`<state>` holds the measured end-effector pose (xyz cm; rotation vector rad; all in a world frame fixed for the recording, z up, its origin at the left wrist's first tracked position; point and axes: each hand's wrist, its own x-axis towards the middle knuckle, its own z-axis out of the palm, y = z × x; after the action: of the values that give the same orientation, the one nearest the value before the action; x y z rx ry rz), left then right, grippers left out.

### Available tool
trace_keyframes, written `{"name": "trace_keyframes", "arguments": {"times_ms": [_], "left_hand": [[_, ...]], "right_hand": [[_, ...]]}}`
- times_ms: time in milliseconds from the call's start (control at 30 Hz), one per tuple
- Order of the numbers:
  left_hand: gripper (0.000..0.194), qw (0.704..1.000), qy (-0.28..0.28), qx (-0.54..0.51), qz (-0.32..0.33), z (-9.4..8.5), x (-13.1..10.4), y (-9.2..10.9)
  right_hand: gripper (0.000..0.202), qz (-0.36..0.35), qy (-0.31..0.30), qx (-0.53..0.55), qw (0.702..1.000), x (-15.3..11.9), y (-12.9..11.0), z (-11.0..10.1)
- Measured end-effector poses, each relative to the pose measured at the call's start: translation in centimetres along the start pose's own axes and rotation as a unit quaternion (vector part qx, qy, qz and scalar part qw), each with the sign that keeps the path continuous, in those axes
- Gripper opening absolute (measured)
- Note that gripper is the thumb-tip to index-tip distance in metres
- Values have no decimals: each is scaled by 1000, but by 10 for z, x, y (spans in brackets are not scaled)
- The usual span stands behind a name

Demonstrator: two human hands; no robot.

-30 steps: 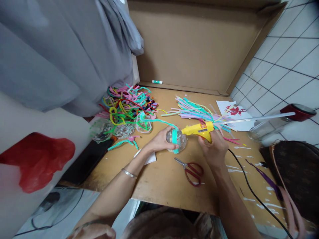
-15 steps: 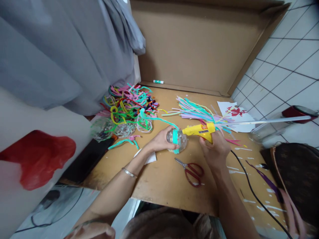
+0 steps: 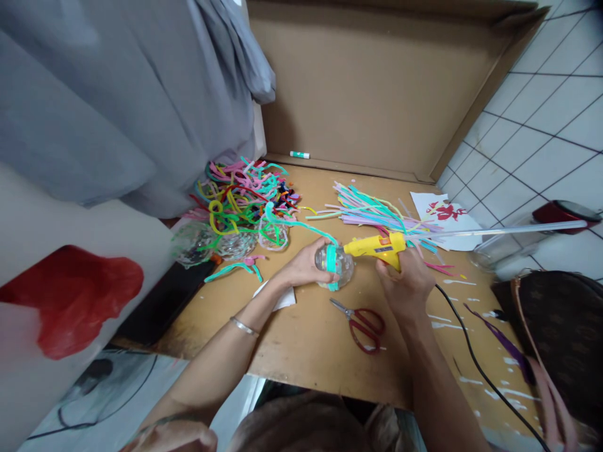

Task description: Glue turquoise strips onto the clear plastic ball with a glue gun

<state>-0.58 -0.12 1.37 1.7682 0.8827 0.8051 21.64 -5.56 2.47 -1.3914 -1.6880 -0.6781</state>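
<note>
Two hands are at work over the surface (image 3: 306, 345), each with its fingers closed on something. The left hand (image 3: 304, 267) grasps a clear plastic container (image 3: 347, 270) from its left side, thumb toward the wearer, and a mint-green band (image 3: 331, 269) runs around the container's middle. The right hand (image 3: 409, 282) grips a yellow glue gun (image 3: 370, 245) by its handle, fingers curled around it. The gun's nozzle points left and ends at the container's upper right edge; whether the two touch cannot be told. A mint-green pipe cleaner (image 3: 306, 226) stretches from the top of the band toward the upper left. A long translucent glue stick (image 3: 509, 230) juts from the back of the gun, and a black cord (image 3: 464, 329) trails down to the right from near the right hand. Just below the container lie red-handled scissors (image 3: 365, 326), blades toward the upper left. Some white paper (image 3: 285, 299) shows partly behind the left forearm, which wears a silver bracelet (image 3: 244, 326). Farther left, a tangled heap of coloured pipe cleaners (image 3: 245, 185) sits behind more clear plastic pieces (image 3: 238, 246). Beyond the gun rests a loose bundle of pastel pipe cleaners (image 3: 370, 210), beside a sheet with a red design (image 3: 464, 232). At the far right stands a brown patterned bag (image 3: 560, 333); a small glue tube (image 3: 300, 154) lies by the upright cardboard (image 3: 377, 81) at the back.
</note>
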Motion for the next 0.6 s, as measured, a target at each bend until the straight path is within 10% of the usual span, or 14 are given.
{"name": "trace_keyframes", "arguments": {"times_ms": [600], "left_hand": [[72, 1000, -6, 12, 4, -1, 0, -4]], "right_hand": [[6, -5, -3, 4, 1000, 2, 0, -2]]}}
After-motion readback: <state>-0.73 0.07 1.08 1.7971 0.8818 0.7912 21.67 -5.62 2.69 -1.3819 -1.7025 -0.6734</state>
